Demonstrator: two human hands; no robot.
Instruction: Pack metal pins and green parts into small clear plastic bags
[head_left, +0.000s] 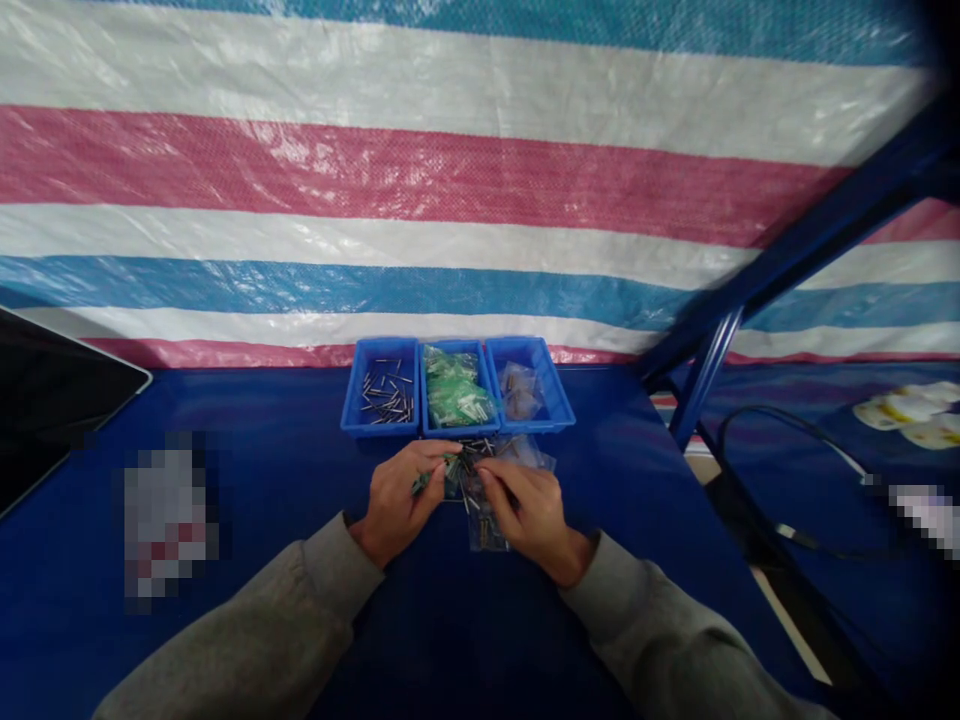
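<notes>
My left hand (401, 498) is closed around a few small green plastic pieces (421, 483), its fingers curled. My right hand (527, 510) pinches at a small clear plastic bag (480, 512) that lies on the blue table with metal screws and green pieces inside and around it. Both hands meet just in front of three blue bins. The left bin (381, 392) holds loose metal screws. The middle bin (457, 392) is filled with green plastic pieces. The right bin (531, 392) holds clear bags.
A striped red, white and blue tarp (450, 200) hangs behind the table. A dark screen (52, 400) sits at the far left. A blue metal frame post (705, 370) rises on the right, with black cables (787, 470) beyond it.
</notes>
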